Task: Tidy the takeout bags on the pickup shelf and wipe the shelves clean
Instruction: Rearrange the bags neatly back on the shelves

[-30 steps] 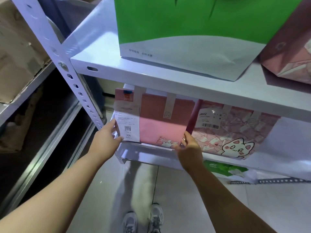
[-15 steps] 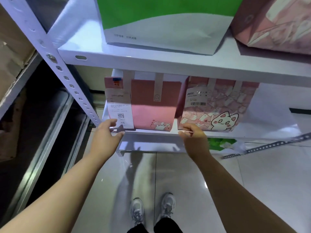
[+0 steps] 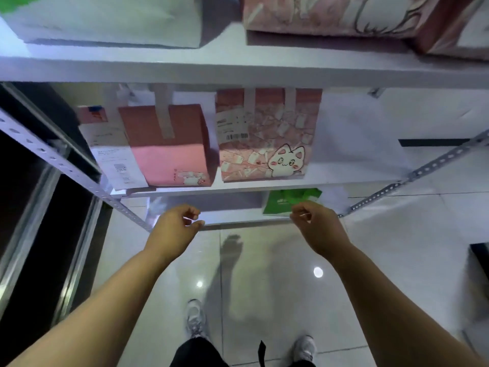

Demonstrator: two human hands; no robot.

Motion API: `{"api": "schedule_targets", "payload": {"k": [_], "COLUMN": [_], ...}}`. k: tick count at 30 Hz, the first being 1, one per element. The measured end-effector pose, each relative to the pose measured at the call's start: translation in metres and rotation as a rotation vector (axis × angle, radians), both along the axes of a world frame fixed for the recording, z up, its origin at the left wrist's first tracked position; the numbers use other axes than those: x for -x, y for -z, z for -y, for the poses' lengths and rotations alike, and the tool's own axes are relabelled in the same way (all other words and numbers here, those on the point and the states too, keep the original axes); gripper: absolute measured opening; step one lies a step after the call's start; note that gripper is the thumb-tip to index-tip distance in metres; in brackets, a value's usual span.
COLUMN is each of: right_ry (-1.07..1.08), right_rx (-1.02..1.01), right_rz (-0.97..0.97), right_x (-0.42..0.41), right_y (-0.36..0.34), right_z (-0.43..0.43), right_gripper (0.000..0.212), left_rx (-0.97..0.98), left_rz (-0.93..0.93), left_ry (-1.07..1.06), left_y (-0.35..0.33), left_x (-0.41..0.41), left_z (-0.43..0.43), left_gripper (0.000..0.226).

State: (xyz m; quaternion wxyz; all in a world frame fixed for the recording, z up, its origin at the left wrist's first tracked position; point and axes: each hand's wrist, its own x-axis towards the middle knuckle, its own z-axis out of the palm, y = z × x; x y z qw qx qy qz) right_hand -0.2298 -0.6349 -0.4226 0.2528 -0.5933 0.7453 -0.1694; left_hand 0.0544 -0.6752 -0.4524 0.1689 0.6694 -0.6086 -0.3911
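Observation:
Two takeout bags stand side by side on the middle shelf [image 3: 344, 178]: a plain pink bag [image 3: 169, 152] with a white receipt on its left, and a pink patterned bag with a cartoon cat [image 3: 264, 139]. My left hand [image 3: 174, 229] and my right hand [image 3: 315, 226] hover in front of the shelf below, apart from the bags, fingers loosely curled and holding nothing. A green bag [image 3: 288, 202] lies on the bottom shelf just behind my right hand. On the top shelf [image 3: 238, 70] stand a green-and-white bag [image 3: 105, 19] and a pink cat bag [image 3: 344, 14].
Perforated metal uprights [image 3: 66, 168] frame the rack on the left and right [image 3: 436, 165]. A dark neighbouring rack lies at the far left. Glossy tiled floor [image 3: 264, 274] and my feet are below. A dark object sits at the right edge [image 3: 479, 260].
Both hands let go of the pink bag's lower corners and drew back and down from the middle shelf. The view tilted further downward.

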Motion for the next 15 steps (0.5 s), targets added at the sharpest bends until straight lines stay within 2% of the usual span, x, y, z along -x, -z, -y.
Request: {"api": "schedule_targets", "payload": {"k": [7,15], "right_ry": [0.044,0.044], "right_rx": [-0.041,-0.087], "right_rz": [0.056,0.060], "right_x": [0.117,0.209], "right_y": [0.028,0.077], "right_z": [-0.037,-0.059], "right_gripper": [0.011,0.010], "left_rx": [-0.024,-0.067], "left_rz": [0.040,-0.012], "left_ry": [-0.032,-0.109], "left_y": [0.035,0.080], "left_x": [0.113,0.204], "left_z": [-0.062,-0.094], "left_gripper": [0.007,0.007]}}
